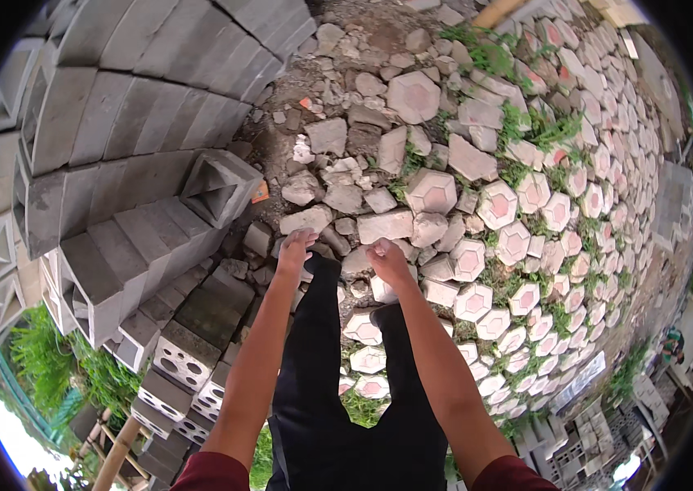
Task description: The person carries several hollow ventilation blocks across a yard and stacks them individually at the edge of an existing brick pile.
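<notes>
Both of my arms reach forward over broken stone ground. My left hand [295,248] hangs beside my left leg with its fingers loosely bent and apart, and nothing shows in it. A pale stone slab [306,219] lies just beyond its fingertips. To the right, my right hand [388,260] has its fingers curled in, with no object visible in them. An oblong concrete piece [385,226] lies just past that hand. Near it sits a hexagonal paver [432,192] with a pinkish centre.
Stacked grey concrete blocks [138,106] rise on the left, with a hollow block [221,186] at their near corner. Blocks with round holes [181,365] stand lower left. Hexagonal pavers [513,243] spread across the right with grass between them. Loose rubble [342,168] covers the ground ahead.
</notes>
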Motion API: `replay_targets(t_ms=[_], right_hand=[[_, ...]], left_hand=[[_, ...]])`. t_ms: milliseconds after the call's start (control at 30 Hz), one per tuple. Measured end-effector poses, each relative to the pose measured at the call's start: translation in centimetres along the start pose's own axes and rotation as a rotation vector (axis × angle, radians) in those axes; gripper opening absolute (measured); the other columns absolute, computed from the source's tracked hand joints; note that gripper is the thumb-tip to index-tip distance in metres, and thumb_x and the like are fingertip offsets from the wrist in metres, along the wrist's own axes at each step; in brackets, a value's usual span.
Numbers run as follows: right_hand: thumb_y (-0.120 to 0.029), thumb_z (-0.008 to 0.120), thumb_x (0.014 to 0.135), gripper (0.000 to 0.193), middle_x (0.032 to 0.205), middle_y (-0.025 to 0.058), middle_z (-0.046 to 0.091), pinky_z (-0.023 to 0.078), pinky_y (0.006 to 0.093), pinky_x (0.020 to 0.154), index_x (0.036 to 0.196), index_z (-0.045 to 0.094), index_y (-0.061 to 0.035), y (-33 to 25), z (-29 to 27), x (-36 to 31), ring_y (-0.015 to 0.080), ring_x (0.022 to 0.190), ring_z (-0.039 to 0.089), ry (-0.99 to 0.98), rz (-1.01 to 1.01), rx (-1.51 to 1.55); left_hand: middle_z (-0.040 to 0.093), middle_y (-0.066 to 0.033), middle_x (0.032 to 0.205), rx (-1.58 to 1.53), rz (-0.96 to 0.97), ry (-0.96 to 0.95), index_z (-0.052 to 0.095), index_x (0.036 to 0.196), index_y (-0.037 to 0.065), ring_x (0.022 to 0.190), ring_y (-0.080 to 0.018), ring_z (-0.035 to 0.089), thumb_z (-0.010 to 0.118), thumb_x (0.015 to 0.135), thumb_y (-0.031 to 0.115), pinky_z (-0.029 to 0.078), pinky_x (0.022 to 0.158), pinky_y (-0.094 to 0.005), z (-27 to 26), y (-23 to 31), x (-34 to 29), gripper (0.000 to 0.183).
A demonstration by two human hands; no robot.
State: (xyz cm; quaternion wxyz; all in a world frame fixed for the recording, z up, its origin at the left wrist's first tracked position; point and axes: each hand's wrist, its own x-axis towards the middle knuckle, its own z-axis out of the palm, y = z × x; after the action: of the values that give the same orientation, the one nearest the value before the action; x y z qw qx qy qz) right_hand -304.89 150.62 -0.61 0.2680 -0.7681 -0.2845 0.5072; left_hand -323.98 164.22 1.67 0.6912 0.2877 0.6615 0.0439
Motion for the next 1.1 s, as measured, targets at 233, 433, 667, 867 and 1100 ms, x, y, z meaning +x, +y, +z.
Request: replay_targets(t_ms=[233,433,667,867,1100], right_hand=[[-0.027,0.062,0.083,0.028,0.084,0.0167,0.066,0.05,0.0357,0.074,0.09,0.059,-0.0001,8.8,-15.7,-14.3,0.0285,0.083,0.065,0.367,0.19,0.223],[-0.016,0.059,0.083,0.016,0.083,0.0168,0.06,0.048,0.0427,0.068,0.088,0.056,-0.0021,13.5,-28.6,-32.2,0.0358,0.078,0.06,0.733,-0.087,-0.048],[-0.012,0.06,0.084,0.014,0.085,0.015,0.062,0.05,0.0387,0.073,0.093,0.056,-0.0022,13.3,-36.2,-49.6,0.0323,0.083,0.062,1.032,-0.051,0.111],[-0.017,0.061,0.084,0.017,0.081,0.0172,0.064,0.051,0.0398,0.068,0.085,0.06,0.0002,11.4,-42.8,-54.2,0.0324,0.077,0.064,1.222,0.003,0.294],[-0.012,0.061,0.082,0.016,0.08,0.0187,0.066,0.053,0.0371,0.068,0.088,0.058,0.0027,14.7,-54.9,-50.9,0.0311,0.077,0.067,1.29,-0.005,0.411]], left_hand=[[0.062,-0.0056,0.111,0.373,0.099,-0.145,0.057,0.114,0.008,0.108,-0.0175,0.055,0.047,0.092,0.036,0.041,0.089,-0.0373,17.1,-2.9,-7.1,0.037],[0.061,-0.0053,0.111,0.518,0.34,-0.523,0.057,0.115,0.007,0.102,-0.0143,0.057,0.048,0.095,0.026,0.044,0.085,-0.0284,32.7,-4.3,-20.0,0.029],[0.062,-0.008,0.106,0.647,0.4,-0.832,0.057,0.113,0.004,0.101,-0.0167,0.058,0.045,0.095,0.02,0.045,0.086,-0.0314,46.0,-1.0,-37.8,0.028],[0.065,-0.0073,0.097,0.724,0.623,-0.96,0.058,0.11,0.002,0.091,-0.0156,0.062,0.045,0.096,0.022,0.048,0.079,-0.0294,54.1,2.9,-46.1,0.028],[0.065,-0.0057,0.091,0.887,0.692,-0.997,0.06,0.105,0.002,0.086,-0.0131,0.062,0.049,0.094,0.023,0.049,0.072,-0.0265,66.7,7.5,-45.9,0.026]])
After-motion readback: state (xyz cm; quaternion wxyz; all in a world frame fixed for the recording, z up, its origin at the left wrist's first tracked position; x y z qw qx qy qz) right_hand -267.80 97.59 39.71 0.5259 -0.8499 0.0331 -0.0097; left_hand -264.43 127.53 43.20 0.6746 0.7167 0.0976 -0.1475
